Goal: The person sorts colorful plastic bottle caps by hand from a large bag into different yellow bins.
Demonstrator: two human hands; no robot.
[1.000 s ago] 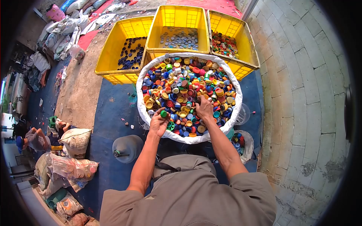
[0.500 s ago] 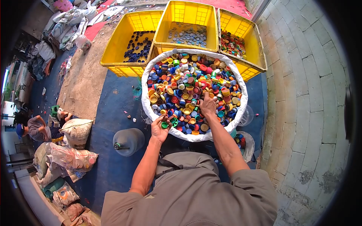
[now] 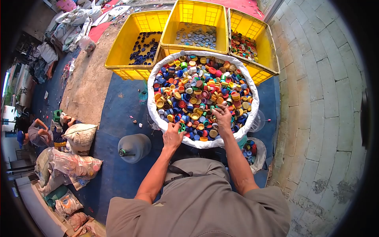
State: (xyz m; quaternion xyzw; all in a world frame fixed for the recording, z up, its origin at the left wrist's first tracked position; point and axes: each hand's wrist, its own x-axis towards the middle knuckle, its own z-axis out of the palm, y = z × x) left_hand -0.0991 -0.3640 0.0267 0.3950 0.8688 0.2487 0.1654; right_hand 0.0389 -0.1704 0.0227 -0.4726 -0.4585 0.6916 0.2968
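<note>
A round container with a white cloth rim (image 3: 254,93) is full of mixed coloured bottle caps (image 3: 205,85). My left hand (image 3: 172,135) is at its lower left edge, palm down, its fingers closed beside a green cap (image 3: 181,127); what they hold is hidden. Over the lower right part of the pile, my right hand (image 3: 222,117) has its fingers closed at a small green cap (image 3: 213,107). Behind the container are three yellow crates: the left (image 3: 114,51) with dark blue caps, the middle (image 3: 167,35) with pale caps, the right (image 3: 270,59) with red, green and other caps.
A large translucent bottle (image 3: 135,149) stands left of my left forearm. At the lower right is a pale bag (image 3: 258,156) with caps. A person (image 3: 39,133) sits at the far left near stuffed sacks (image 3: 80,138). A block wall (image 3: 323,106) runs along the right.
My left hand has turned from palm up, with a green cap showing at its fingers, to palm down at the rim. My right hand has shifted slightly, its fingers now at a green cap.
</note>
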